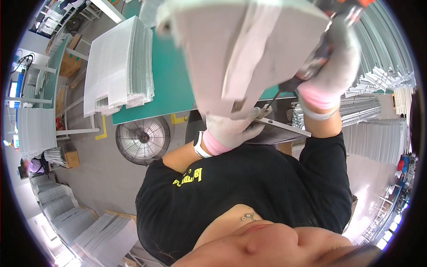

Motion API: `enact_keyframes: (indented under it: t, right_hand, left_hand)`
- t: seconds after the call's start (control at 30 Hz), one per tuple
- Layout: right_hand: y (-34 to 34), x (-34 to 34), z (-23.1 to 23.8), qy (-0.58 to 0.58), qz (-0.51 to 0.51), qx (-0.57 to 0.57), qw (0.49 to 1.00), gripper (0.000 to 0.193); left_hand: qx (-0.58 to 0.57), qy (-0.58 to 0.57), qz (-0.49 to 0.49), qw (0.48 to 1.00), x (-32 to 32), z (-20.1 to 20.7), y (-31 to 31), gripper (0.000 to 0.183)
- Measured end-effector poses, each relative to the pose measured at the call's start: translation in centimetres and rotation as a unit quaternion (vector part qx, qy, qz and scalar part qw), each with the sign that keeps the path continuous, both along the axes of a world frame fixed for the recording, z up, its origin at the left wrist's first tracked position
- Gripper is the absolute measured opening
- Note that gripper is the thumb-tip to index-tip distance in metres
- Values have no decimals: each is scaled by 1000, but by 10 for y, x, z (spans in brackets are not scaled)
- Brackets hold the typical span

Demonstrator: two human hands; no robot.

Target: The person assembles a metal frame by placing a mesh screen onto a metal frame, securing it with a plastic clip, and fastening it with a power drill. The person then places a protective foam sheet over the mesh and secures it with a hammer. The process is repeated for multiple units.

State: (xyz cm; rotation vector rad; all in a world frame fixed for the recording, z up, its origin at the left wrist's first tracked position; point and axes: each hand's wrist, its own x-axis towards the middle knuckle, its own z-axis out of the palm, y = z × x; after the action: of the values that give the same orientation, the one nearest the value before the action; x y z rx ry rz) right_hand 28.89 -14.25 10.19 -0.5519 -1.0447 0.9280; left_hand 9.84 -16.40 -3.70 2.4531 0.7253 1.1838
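My right hand point(333, 66), in a white glove with a pink cuff, is wrapped round a red and black power screwdriver point(313, 66). Its thin dark bit slants down toward the corner of a framed mesh panel point(287, 128). My left hand point(229, 132), also gloved, is closed on that corner, with its thumb along the near side and fingertips close to the bit. A large, blurred pale object point(249, 49) close to the camera covers part of the work. Whether the bit touches the panel, I cannot tell.
A green table point(171, 75) bears a stack of mesh sheets point(118, 66) at the left. A round floor fan point(143, 137) stands below its edge. Stacked pale panels point(387, 49) and metal strips point(360, 109) lie at the right. A person point(35, 165) is far left.
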Motion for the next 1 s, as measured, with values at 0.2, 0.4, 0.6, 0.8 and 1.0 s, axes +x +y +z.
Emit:
enact_keyframes:
  t: [0.2,0.4,0.6,0.8,1.0]
  right_hand:
    - [-4,-14,-32,47,114,-81,989,43]
    - [1,-15,-32,69,145,-92,983,62]
    - [1,-14,-33,55,188,-61,979,70]
    - [4,-5,-27,33,241,-76,967,69]
    - [53,15,0,145,286,39,946,49]
  left_hand:
    - [-102,-41,-106,988,6,-9,0,46]
    - [-51,37,-97,993,-3,-52,1,36]
    - [-15,139,-121,983,-10,-12,5,23]
    - [46,34,-60,997,9,-24,6,33]
    - [35,24,15,999,9,8,22,26]
